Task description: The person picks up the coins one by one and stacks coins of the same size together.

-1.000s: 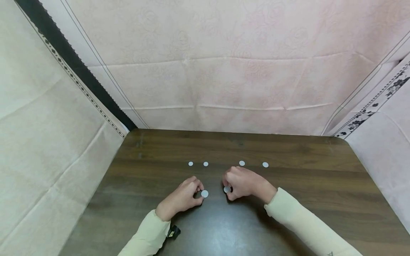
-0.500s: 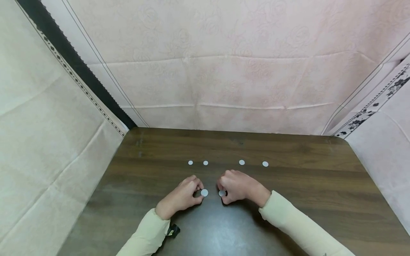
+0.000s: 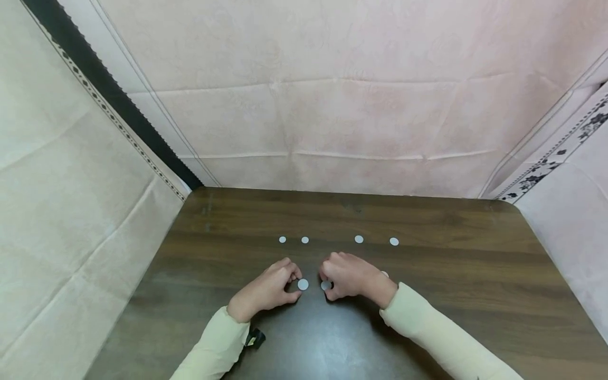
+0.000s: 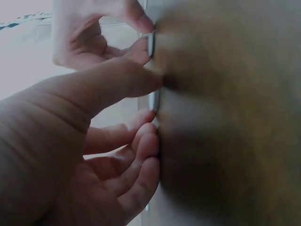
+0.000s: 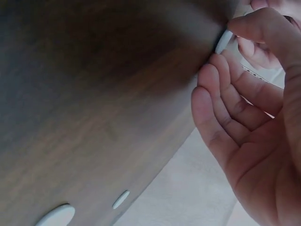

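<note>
My left hand [image 3: 266, 289] lies on the wooden table and pinches a small white disc [image 3: 303, 285] by its edge, between thumb and forefinger. Just to the right, my right hand [image 3: 353, 278] holds a second pale disc [image 3: 325, 285] the same way. A narrow gap separates these two discs, both flat on the tabletop. Seen edge-on in the right wrist view, the right hand's disc [image 5: 224, 41] sits between thumb and fingertips. Beyond my right wrist, part of another disc [image 3: 385, 274] shows; the wrist hides the remainder.
Farther back, several white discs lie in a loose row: two on the left [image 3: 282, 239], two on the right [image 3: 394, 241]. The brown table [image 3: 427, 216] ends at a pale patterned cloth [image 3: 356, 121]. A small black object [image 3: 255, 339] sits by the left cuff.
My right hand has slid left and slightly nearer me with its disc, closing on the left hand's disc. Part of a disc behind the right wrist has come into view. The left hand barely moved.
</note>
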The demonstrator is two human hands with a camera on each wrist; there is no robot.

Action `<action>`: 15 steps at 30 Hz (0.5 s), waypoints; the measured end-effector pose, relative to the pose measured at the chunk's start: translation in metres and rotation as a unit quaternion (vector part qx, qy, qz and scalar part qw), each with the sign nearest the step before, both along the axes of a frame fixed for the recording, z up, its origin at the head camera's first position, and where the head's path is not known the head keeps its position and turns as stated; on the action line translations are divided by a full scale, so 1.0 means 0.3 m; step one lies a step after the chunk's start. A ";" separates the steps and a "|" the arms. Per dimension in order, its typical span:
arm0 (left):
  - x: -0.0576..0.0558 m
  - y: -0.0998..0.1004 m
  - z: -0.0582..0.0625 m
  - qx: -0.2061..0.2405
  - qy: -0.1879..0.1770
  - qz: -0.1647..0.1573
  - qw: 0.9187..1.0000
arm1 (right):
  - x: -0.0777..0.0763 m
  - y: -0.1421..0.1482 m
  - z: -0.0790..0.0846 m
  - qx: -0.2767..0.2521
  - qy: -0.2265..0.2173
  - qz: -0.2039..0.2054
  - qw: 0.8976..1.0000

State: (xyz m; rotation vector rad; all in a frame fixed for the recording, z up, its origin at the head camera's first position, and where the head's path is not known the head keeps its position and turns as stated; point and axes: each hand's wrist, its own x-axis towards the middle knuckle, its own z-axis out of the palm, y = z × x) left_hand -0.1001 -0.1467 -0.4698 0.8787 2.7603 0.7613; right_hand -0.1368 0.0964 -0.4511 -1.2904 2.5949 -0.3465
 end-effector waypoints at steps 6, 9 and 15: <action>-0.015 -0.005 0.013 -0.040 0.021 -0.013 0.999 | -0.003 -0.006 0.021 0.019 -0.005 -0.014 1.000; -0.023 0.009 0.017 -0.045 0.022 -0.023 0.998 | -0.002 -0.004 0.023 0.024 -0.012 -0.022 0.999; -0.035 0.057 0.019 -0.043 0.020 -0.041 0.998 | 0.003 0.002 0.015 0.013 -0.015 -0.027 0.999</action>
